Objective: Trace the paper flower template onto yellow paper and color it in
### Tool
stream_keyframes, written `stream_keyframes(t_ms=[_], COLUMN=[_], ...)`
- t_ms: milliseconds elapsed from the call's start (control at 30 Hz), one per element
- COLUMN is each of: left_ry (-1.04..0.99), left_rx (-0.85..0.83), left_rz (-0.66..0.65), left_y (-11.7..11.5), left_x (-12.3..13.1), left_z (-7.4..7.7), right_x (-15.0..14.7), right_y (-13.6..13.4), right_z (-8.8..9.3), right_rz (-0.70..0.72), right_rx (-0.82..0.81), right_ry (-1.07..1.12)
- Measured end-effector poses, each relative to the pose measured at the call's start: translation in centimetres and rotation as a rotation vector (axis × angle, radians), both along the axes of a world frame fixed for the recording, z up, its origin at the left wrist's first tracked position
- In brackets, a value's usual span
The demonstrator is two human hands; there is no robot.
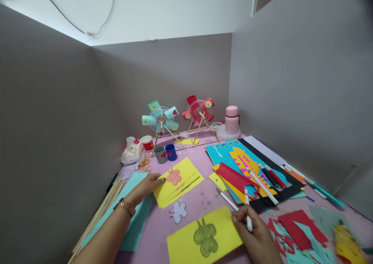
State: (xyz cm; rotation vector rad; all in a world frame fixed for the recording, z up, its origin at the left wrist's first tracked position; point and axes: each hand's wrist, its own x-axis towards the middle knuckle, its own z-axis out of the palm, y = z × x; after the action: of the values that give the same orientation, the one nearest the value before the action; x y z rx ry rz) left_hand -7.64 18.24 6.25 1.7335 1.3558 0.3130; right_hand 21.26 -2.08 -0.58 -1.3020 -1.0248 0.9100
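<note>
My left hand (pixel 151 184) rests with its fingers at the left edge of a stack of yellow papers (pixel 186 171), whose top sheet bears an orange butterfly drawing. Between finger and thumb, my right hand (pixel 247 221) pinches the right edge of a yellow sheet (pixel 180 244) showing a green butterfly drawing (pixel 205 237). A white marker with a green tip (pixel 227 199) lies at the right hand, its rear end by the fingers. A second white marker (pixel 248 213) stands across those fingers. A white butterfly cutout (pixel 178 212) lies between the papers.
Two paper-cup wheels (pixel 162 120) on stick stands are at the back, near a pink bottle (pixel 232 119) and small cups (pixel 171 152). Coloured sheets and markers (pixel 274 176) lie right, paper scraps (pixel 303 229) nearer. Blue sheets (pixel 136 217) and sticks (pixel 99 221) lie left.
</note>
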Motion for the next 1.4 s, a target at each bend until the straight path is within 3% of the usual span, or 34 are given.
stream_keyframes(t_ms=[167,267,433,533,800,1067,1400], left_ry=[-0.034,-0.033,-0.03,-0.038,-0.056,0.04,-0.028], left_rx=[-0.024,-0.006,0.02,0.014,-0.069,-0.092,-0.084], left_rz=[-0.005,-0.002,0.018,0.023,-0.013,0.058,-0.046], left_y=[0.3,1.1,2.3,2.8,4.4,6.3,4.8], left_x=[-0.6,-0.8,-1.3,-1.6,-1.5,-0.9,-1.1], left_z=[0.5,0.9,1.6,1.9,1.3,-0.7,1.6], right_x=[-0.9,-1.9,-3.5,-3.9,-4.8,-5.3,-4.8], right_y=[2.8,6.0,11.4,12.8,10.6,9.9,10.2], right_z=[4.3,5.6,4.6,3.5,2.1,1.4,1.2], right_rz=[-0.051,-0.071,-0.088,-0.068,0.032,0.123,0.06], right_rx=[0.196,0.225,0.195,0.169,0.188,0.174,0.16], right_ry=[-0.236,-0.352,-0.459,-0.569,-0.864,-0.917,-0.858])
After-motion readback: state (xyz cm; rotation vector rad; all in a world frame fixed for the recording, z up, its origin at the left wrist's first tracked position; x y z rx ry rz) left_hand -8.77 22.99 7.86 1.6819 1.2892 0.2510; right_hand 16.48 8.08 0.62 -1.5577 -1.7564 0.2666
